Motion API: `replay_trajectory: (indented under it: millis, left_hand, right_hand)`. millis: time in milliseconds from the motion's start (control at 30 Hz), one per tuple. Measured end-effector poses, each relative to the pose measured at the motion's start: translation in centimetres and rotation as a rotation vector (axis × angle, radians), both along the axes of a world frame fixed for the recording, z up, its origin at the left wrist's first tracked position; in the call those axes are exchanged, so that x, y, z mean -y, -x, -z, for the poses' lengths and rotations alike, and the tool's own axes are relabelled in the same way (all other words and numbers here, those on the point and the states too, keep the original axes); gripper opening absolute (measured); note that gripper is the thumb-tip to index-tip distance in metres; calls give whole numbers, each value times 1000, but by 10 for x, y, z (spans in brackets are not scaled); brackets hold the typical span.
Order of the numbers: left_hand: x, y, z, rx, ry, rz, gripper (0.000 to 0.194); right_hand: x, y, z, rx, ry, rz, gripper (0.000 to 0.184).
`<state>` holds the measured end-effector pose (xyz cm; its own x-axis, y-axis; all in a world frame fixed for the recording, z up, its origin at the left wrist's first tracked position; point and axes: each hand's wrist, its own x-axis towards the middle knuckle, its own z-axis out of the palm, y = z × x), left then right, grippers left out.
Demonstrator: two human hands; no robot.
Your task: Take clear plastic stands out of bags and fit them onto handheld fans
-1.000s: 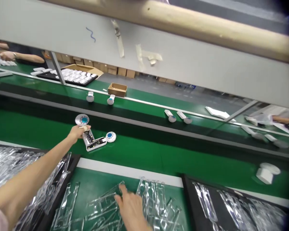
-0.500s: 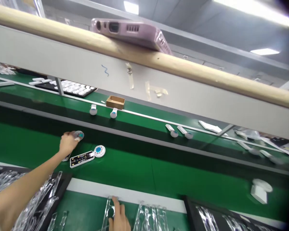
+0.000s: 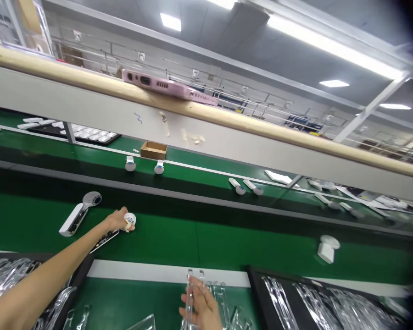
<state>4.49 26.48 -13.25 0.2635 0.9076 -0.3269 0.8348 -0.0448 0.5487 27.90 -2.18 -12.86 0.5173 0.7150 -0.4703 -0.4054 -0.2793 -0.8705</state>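
Note:
My left hand (image 3: 117,221) reaches over the green surface, its fingers closed on the round head of a white device (image 3: 130,221). The device's long body, with a dark circuit board showing, is partly hidden behind my wrist. To the left lies a second white device (image 3: 73,220), tipped on its side with its round head pointing away. My right hand (image 3: 203,303), low in the middle, has its fingers around a clear plastic piece (image 3: 189,300) held upright. More clear plastic pieces (image 3: 222,300) stand just behind and to the right of it.
Black trays of clear plastic parts flank both sides, one right tray (image 3: 258,293) and one left. A white device (image 3: 326,250) sits farther right. Overhead runs a shelf rail (image 3: 227,117) with a pink phone (image 3: 168,88). A small cardboard box (image 3: 153,150) stands beyond.
My left hand has let go of the left device and taken hold of the one beside it. My right hand has moved right with a clear plastic piece. The view has shifted.

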Motion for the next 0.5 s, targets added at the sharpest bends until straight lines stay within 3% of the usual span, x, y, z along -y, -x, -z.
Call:
replay_trajectory:
  millis: [100,200,267,367,500]
  left_hand:
    - [16,-9,-15,76,-39,-106,63]
    - [37,-20,-40,260,-40,-137,77]
    - [56,-29,-59,416,-14,-114,78]
    - [94,-48,-89,607,29,-70,63]
    - [150,-79,-123,825,152,-123,58]
  right_hand:
    - [8,-11,-19,-31,-51,-33,68]
    - [13,-17,-35,101,-76,-138,68]
    - [15,-18,-45,270,-62,-195,65]
    - [18,-13,-63,623,-41,-281,57]
    - [21,2,-88,1038,-21,-398,55]
